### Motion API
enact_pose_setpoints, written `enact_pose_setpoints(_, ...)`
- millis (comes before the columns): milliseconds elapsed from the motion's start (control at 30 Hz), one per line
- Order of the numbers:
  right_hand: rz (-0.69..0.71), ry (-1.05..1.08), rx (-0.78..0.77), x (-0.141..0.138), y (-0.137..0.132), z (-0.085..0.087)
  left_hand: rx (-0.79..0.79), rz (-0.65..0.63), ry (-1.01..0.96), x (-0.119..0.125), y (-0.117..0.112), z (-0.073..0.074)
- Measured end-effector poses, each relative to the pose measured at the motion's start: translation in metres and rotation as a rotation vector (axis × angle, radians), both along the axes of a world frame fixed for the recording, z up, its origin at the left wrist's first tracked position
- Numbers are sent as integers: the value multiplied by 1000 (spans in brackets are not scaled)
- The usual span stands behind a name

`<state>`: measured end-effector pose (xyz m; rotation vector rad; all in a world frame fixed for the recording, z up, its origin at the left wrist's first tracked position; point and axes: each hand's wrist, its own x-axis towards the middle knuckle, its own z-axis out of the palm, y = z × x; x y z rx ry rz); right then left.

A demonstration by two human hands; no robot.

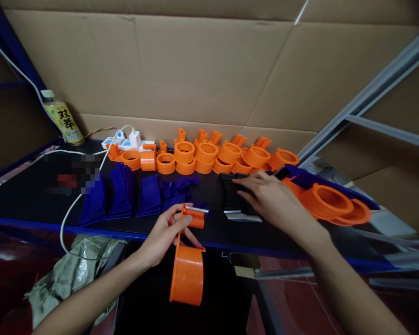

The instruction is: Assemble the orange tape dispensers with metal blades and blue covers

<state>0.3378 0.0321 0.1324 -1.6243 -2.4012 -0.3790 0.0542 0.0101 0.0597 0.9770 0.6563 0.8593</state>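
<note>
The left hand (pixel 162 235) is holding an orange tape dispenser (pixel 188 260) out over the near edge of the table (pixel 28 204), its fingers closed around the neck just under the toothed metal blade (pixel 196 209), so the round drum is hanging down below the table edge and the blade end is facing up, where it is easy to get at. The right hand (pixel 272 200) is reaching forward and lying flat on a stack of black parts (pixel 232 197) with silvery edges; its fingers are spread and only lightly curled, touching the stack rather than gripping anything that I can make out. Behind, a row of orange dispenser bodies (pixel 206 156) is lining the cardboard wall, with more orange pieces (pixel 330 202) piled at the right. To the left, 3 fans of blue plates (pixel 122 193) are standing on edge (sorted by kind, it seems, so each is within reach). A bottle (pixel 63 118) and a power strip (pixel 125 142) are sitting at the far left.
</note>
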Motion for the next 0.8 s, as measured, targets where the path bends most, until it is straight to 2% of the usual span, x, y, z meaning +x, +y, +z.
enact_pose_setpoints(67,-69,-162,-36,26,10,-3,-16,-1,-11,0,0,0)
enact_pose_setpoints(133,-102,-235,-64,43,19,-12,-28,-4,-29,0,1,-1)
enact_pose_setpoints(233,-82,-244,-53,51,28,-22,-62,-17,-50,-1,3,-2)
enact_pose_setpoints(300,-56,-179,-16,47,28,-21,-87,-14,-65,-2,4,-2)
enact_pose_setpoints(367,-11,-20,37,33,21,-14,-95,-5,-77,-2,5,-2)
enact_pose_setpoints(467,148,298,63,-4,1,2,-83,-8,-85,-1,4,-3)
enact_pose_setpoints(567,360,390,-7,-49,-18,8,-68,-1,-115,-1,3,-4)
enact_pose_setpoints(667,464,331,-3,-81,-23,-2,-75,5,-157,-1,2,-2)
enact_pose_setpoints(800,396,347,22,-95,-21,-25,-98,2,-196,0,1,0)
